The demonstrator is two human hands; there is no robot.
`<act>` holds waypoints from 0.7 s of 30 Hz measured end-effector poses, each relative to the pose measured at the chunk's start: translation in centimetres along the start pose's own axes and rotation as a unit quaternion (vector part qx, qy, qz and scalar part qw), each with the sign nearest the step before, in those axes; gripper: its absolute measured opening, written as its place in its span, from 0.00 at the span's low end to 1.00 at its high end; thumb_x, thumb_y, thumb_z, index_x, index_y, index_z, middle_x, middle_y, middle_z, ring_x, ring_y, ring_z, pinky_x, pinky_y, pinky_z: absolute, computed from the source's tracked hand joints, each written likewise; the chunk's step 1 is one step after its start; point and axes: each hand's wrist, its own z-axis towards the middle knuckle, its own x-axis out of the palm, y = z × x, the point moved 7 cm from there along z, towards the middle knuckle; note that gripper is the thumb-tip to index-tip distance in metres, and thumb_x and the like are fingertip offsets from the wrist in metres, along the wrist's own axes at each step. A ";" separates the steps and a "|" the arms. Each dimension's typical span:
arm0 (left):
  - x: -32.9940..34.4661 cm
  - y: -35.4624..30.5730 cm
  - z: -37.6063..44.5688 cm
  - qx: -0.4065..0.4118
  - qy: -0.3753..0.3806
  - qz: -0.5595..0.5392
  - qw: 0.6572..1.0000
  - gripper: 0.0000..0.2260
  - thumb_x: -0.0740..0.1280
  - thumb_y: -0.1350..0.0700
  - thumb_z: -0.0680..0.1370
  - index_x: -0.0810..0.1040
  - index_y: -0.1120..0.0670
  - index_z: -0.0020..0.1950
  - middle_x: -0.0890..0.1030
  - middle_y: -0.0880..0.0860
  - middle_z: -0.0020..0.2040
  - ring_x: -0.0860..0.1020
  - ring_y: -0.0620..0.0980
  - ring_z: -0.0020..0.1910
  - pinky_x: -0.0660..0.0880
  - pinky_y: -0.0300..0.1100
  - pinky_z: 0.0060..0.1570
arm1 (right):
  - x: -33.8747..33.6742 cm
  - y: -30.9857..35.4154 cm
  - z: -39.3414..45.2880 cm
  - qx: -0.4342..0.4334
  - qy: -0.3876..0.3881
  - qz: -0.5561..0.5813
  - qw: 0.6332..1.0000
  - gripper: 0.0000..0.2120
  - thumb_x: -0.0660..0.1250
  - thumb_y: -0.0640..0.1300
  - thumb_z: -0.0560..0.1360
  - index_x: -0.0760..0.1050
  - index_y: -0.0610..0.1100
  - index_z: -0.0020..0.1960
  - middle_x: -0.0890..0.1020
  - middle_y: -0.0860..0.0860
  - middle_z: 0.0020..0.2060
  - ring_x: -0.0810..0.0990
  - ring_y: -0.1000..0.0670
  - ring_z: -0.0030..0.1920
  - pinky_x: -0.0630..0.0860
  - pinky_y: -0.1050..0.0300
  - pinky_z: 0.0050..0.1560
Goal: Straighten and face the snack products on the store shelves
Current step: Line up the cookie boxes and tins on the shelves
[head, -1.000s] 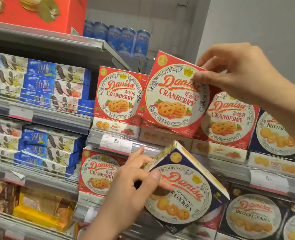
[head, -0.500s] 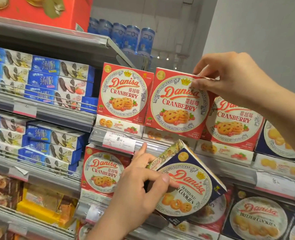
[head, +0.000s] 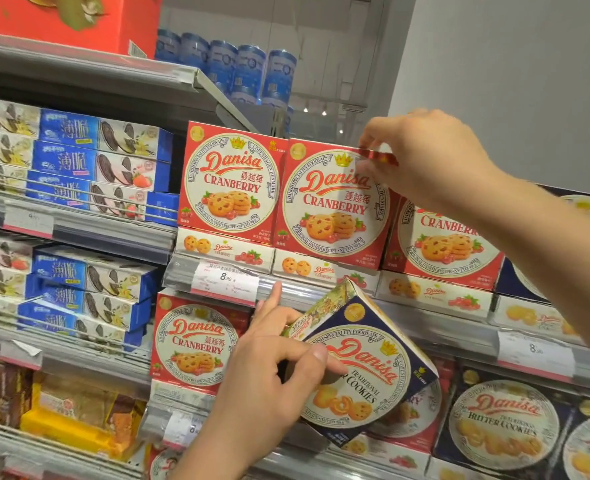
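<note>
Right hand (head: 421, 161) pinches middle cranberry box (head: 335, 209) top corner; left hand (head: 269, 372) fingers clamp tilted blue butter cookie box (head: 366, 368), lower centre. Risk: one-handed hold slips, box drops.

Both hands are bare: the left hand (head: 269, 372) and the right hand (head: 421, 157) wear no gloves, rings or watch. The forearms are bare too, with no sleeve showing anywhere in view. Fingernails are short and unpainted.
</note>
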 end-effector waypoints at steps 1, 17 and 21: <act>0.0 0.1 0.0 -0.002 -0.001 0.000 1.000 0.15 0.58 0.36 0.75 0.85 0.32 0.43 0.77 0.48 0.68 0.52 0.35 0.79 0.62 0.47 0.74 | 0.2 0.1 -0.1 -0.014 0.005 -0.026 1.000 0.18 0.67 0.59 0.78 0.75 0.50 0.62 0.83 0.48 0.54 0.77 0.45 0.52 0.76 0.51 0.42; -0.3 -0.7 0.2 -0.012 -0.094 -0.093 0.991 0.20 0.56 0.40 0.76 0.87 0.39 0.38 0.85 0.40 0.54 0.67 0.38 0.73 0.63 0.47 0.71 | 0.1 0.3 -2.5 -0.045 0.022 -0.065 0.997 0.30 0.65 0.61 0.78 0.65 0.49 0.75 0.77 0.47 0.66 0.73 0.43 0.65 0.74 0.46 0.60; 0.2 -1.1 -0.1 -0.025 -0.118 -0.133 0.984 0.21 0.57 0.39 0.76 0.88 0.42 0.39 0.83 0.42 0.58 0.74 0.50 0.69 0.71 0.60 0.66 | -2.4 -0.3 -5.6 -0.041 0.017 0.075 0.996 0.22 0.62 0.64 0.79 0.74 0.51 0.66 0.84 0.51 0.52 0.81 0.48 0.51 0.80 0.49 0.50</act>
